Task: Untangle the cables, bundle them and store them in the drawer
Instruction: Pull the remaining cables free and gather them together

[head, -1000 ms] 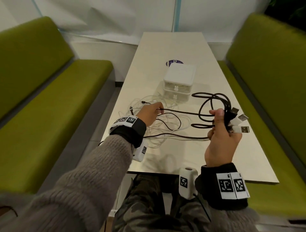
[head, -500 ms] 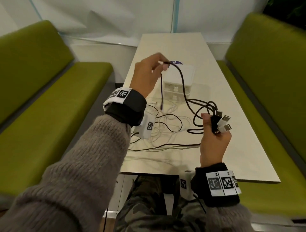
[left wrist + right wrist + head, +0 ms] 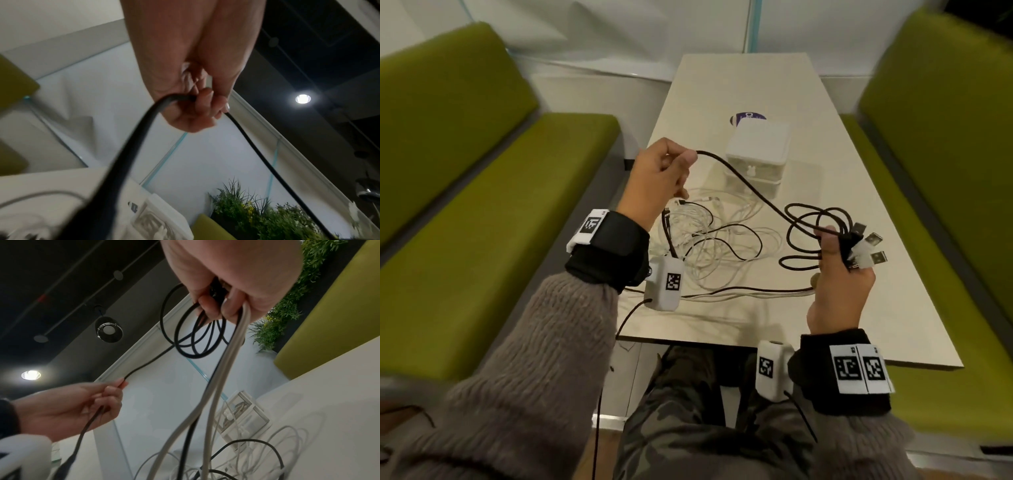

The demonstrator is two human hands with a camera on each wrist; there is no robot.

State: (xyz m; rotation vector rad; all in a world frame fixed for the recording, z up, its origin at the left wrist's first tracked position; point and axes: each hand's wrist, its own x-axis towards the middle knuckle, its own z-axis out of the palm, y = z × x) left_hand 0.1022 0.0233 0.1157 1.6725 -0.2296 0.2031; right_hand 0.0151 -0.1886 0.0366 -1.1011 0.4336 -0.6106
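My left hand (image 3: 664,171) is raised above the table's left side and pinches a black cable (image 3: 750,186) between thumb and fingers (image 3: 205,104). That cable runs down and right to my right hand (image 3: 839,267). This hand grips black cable loops (image 3: 811,236) together with several USB plugs (image 3: 866,246) and white cable strands (image 3: 232,356). Between the hands a tangle of white cables (image 3: 722,240) and thin black ones lies on the table. The small white drawer box (image 3: 756,154) stands behind the tangle, its drawers closed.
The beige table (image 3: 859,308) runs away from me, with green benches on the left (image 3: 482,222) and right (image 3: 945,137). A round purple sticker (image 3: 748,118) lies behind the box. White wall panels close the far end.
My left hand rose from the table with the black cable, then came down and left a little. My right hand kept its grip on the loops and plugs.
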